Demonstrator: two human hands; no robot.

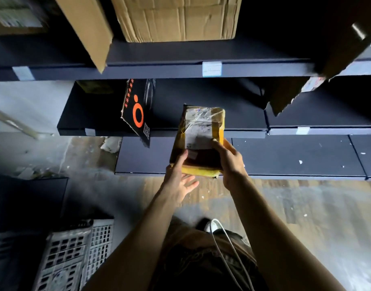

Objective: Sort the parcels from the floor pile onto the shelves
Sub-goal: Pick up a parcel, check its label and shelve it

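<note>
No legible text: parcel (198, 131) label, shelf tag (212, 69) blurred; black box (138, 108) shows orange ring logo, QR code.

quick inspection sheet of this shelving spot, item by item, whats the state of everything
surface: dark shelves, white flecks on the bottom one
job's things: yellow-taped parcel held in front of the shelves, label facing the camera, not yet on a shelf
clutter: black box with orange circle overhanging the middle shelf's edge; cardboard boxes on the top shelf; white crates on the floor
grippers: right hand grips the parcel's near right side, thumb on the label; left hand open, thumb touching the parcel
cables: white cable hanging by the person's legs
surroundings: dim; worn floor, crumpled scrap beside the shelves
</note>
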